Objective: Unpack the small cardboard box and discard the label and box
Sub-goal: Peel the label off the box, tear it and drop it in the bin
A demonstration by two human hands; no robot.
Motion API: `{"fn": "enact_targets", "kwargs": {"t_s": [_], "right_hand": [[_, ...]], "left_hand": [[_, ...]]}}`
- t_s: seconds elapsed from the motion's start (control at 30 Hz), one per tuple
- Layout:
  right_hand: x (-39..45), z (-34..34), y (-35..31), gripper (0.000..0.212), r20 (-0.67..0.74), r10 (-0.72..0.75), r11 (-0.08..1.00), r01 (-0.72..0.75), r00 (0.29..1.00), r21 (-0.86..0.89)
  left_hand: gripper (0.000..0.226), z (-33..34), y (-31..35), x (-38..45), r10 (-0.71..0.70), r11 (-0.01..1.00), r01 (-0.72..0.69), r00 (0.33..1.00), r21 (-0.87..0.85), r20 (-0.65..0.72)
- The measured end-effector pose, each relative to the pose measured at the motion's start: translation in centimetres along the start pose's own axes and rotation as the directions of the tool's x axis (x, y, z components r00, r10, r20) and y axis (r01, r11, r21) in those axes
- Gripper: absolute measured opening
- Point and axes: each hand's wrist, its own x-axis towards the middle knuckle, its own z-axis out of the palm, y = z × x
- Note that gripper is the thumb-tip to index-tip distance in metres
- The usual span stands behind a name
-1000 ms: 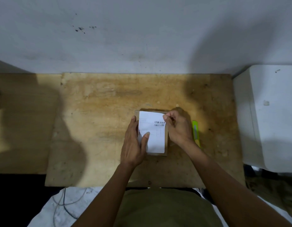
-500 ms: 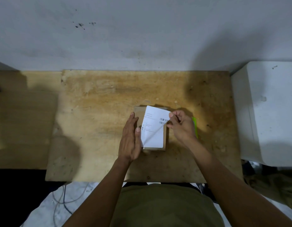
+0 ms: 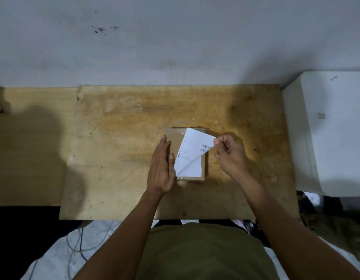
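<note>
From the head camera you look down on a worn wooden table [image 3: 118,158] set against a pale wall [image 3: 175,41]. Near its middle lies the small cardboard box [image 3: 175,138], flat on the wood with its broad top face up.

Your left hand [image 3: 162,168] lies flat along the left edge of the box, fingers straight and together, thumb resting against the near left part of the white label [image 3: 192,158]. It presses down and grips nothing.

Your right hand [image 3: 230,156] is just to the right of the box, raised a little above the table. Its thumb and forefinger are pinched shut on the far right corner of the label. That corner is lifted off the cardboard and pulled rightward, so the sheet bends along a diagonal crease; a strip of bare brown cardboard shows at the far left of the box top. The near part of the label lies flat on the box. Printed barcodes sit close to the pinched corner, and some small print is too fine to read.

Behind your right hand a sliver of a bright green object [image 3: 240,142] peeks out on the table; what it is cannot be made out.

To the right of the table stands a white cabinet [image 3: 326,128]. On the floor below the near left edge lie some loose cables [image 3: 78,245].
</note>
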Motion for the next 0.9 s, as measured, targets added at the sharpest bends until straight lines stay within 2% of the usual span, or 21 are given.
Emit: {"fn": "enact_targets", "kwargs": {"t_s": [0.57,0.7,0.77,0.9], "right_hand": [[-2.8,-2.2,-0.2,0.017,0.007,0.12,0.992,-0.12,0.993,0.024],[-1.9,-4.3,-1.1,0.02,-0.137,0.192,0.971,-0.168,0.972,0.168],[-1.1,-6.7,-2.1,0.02,-0.188,0.155,0.981,-0.128,0.97,0.149],[0.2,-9.2,-3.2,0.025,-0.152,0.045,0.998,-0.037,0.987,0.051]], "left_hand": [[0.049,-0.1,0.1,-0.1,0.043,0.999,-0.043,0.999,0.018,-0.015],[0.046,-0.2,-0.1,0.1,0.032,0.998,-0.032,0.999,0.059,-0.007],[0.045,-0.3,-0.1,0.1,0.032,0.997,-0.032,0.999,0.075,0.001],[0.045,-0.1,0.3,0.0,0.011,0.997,-0.011,1.0,0.081,0.002]]}}
